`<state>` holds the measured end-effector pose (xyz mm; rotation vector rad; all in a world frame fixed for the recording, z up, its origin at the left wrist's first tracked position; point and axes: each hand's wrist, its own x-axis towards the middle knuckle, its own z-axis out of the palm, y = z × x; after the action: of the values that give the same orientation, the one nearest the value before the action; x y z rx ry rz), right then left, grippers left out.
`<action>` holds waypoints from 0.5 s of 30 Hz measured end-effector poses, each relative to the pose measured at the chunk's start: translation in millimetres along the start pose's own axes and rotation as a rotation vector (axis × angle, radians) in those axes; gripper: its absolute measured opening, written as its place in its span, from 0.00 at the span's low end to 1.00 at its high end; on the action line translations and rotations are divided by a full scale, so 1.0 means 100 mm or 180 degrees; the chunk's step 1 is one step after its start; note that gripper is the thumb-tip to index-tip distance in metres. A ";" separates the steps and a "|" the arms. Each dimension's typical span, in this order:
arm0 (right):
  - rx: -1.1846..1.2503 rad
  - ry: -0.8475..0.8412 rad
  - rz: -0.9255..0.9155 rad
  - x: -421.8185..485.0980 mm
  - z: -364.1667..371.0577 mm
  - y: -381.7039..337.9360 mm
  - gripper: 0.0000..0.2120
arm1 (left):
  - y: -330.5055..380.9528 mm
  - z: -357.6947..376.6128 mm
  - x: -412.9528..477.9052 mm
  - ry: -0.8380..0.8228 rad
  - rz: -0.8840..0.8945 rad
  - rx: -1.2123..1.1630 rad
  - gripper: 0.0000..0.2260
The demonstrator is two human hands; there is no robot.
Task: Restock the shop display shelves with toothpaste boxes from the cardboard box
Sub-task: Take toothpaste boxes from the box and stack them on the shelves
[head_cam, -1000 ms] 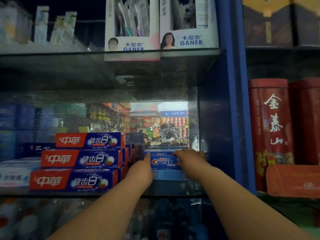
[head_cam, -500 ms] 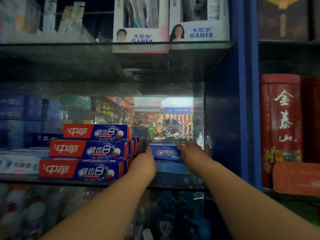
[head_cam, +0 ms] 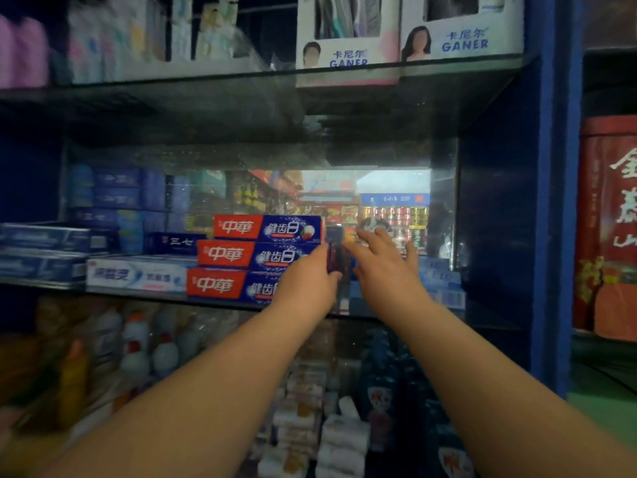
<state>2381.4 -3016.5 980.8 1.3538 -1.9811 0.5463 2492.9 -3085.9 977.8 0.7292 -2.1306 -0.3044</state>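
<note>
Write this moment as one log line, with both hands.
left hand: by red boxes, grip unclear | right hand: open and spread, near blue boxes

Shop: stocked toothpaste boxes [head_cam: 262, 255]

GANER boxes [head_cam: 348, 56] above; red tin [head_cam: 608, 219] right (bottles [head_cam: 134, 343] below).

Just left of the left hand [head_cam: 306, 281]: three stacked toothpaste boxes [head_cam: 241, 257], each marked 中華 and 健齿白. Further left, dark blue box [head_cam: 179, 243]: 三七. Shelf above the right hand [head_cam: 382, 267]: two white cartons [head_cam: 463, 41], both 卡尼尔 GANER. White box below 三七: print too blurred to read.
</note>
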 end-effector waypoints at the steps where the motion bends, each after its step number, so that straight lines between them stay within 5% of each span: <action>1: 0.0039 0.0013 0.0005 -0.02 0.00 -0.11 0.26 | -0.08 -0.11 -0.05 0.0010 -0.0032 -0.0035 0.23; 11: 0.0626 0.0371 -0.0608 -0.33 0.35 -1.83 0.24 | -1.53 -1.12 -0.89 0.0192 -0.0392 0.0192 0.22; 15: 0.0817 -0.0149 -0.0848 -0.57 0.85 -2.56 0.24 | -2.39 -1.30 -1.34 -0.0022 -0.0903 0.0480 0.24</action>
<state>2607.6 -3131.8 872.9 1.7703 -1.7718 0.6628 2752.7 -3191.8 863.5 1.1234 -2.0720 -0.2984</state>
